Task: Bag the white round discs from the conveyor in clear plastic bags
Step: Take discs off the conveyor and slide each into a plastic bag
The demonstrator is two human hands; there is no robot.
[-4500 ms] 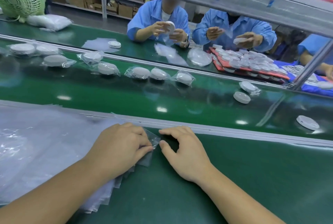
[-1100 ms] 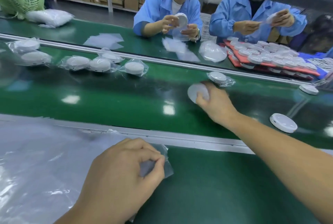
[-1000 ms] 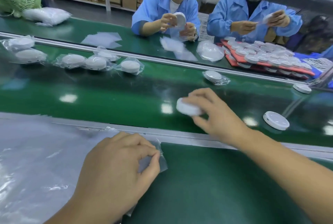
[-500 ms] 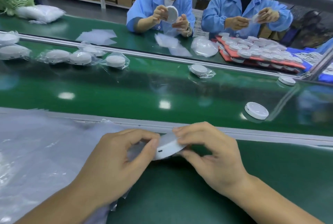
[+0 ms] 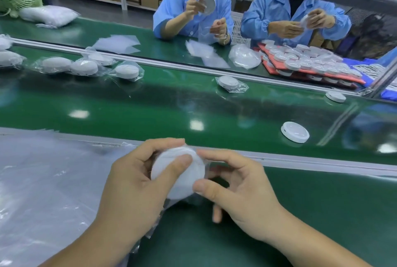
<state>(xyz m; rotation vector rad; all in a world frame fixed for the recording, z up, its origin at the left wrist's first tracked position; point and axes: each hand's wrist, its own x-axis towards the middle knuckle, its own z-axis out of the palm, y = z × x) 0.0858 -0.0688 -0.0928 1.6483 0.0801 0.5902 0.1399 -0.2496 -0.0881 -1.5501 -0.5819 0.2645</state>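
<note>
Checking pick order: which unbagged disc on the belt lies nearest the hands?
The front bare disc, midway across the belt at right; the rear bare disc sits farther back beside the far rail.

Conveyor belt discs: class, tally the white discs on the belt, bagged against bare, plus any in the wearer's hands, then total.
Bagged discs: 7, two cut by the left edge
Bare discs: 2
Held disc: 1, in left hand and right hand
Total: 10
</note>
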